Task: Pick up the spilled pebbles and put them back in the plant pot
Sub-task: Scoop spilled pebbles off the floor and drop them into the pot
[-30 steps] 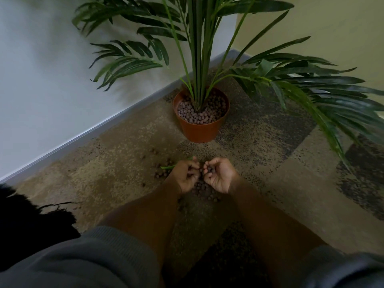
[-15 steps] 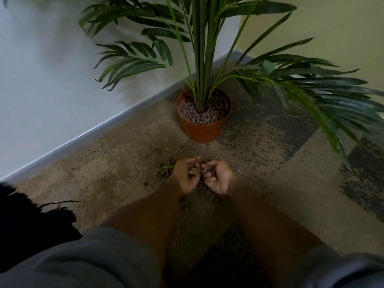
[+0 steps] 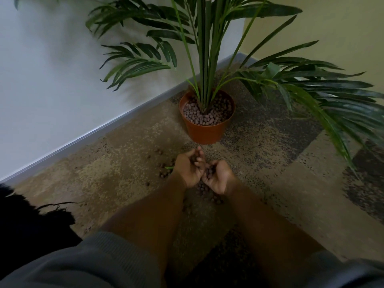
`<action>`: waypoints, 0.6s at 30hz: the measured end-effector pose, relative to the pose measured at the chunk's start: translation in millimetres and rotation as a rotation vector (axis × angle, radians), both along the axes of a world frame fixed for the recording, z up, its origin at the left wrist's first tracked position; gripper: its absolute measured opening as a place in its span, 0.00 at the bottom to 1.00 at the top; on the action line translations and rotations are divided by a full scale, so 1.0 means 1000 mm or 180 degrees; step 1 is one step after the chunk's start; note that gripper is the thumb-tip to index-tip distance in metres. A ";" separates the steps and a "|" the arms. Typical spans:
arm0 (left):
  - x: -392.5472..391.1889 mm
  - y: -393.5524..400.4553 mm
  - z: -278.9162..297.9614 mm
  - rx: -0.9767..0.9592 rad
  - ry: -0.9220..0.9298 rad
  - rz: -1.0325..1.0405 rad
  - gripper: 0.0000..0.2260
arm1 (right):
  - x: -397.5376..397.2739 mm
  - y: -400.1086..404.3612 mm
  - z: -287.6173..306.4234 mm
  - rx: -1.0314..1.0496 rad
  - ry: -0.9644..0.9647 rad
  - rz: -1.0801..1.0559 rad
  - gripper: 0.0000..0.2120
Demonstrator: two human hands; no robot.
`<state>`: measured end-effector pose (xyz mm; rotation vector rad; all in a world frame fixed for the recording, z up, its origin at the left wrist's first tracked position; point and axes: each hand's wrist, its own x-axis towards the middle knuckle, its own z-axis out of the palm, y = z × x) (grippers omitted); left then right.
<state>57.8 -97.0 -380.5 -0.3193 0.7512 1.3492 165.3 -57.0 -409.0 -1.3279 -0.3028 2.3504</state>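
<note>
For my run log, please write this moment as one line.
left hand: cupped, holds pebbles | right hand: cupped, holds pebbles | pot: upright, ahead of the hands | loose pebbles: on carpet

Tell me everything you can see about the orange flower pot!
The plant pot is round and orange-brown, looks like smooth plastic, and narrows toward its base. It stands upright on the patchy carpet near the corner of two walls. Brownish pebbles fill it almost to the rim, and green palm stems rise from the middle. Neither hand touches it; both are nearer the camera.
</note>
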 end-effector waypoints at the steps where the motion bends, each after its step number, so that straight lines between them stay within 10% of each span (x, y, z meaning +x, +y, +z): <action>1: -0.002 0.001 0.004 0.0032 0.0063 0.0126 0.12 | 0.000 0.002 0.006 -0.0044 0.0101 -0.0144 0.14; 8: -0.022 0.029 0.033 0.0065 0.0179 0.1268 0.16 | -0.014 0.034 0.067 0.0101 0.0623 -0.1033 0.18; 18: -0.031 0.071 0.100 0.0362 0.0836 0.0729 0.19 | -0.041 0.071 0.127 0.0423 0.1035 -0.1311 0.23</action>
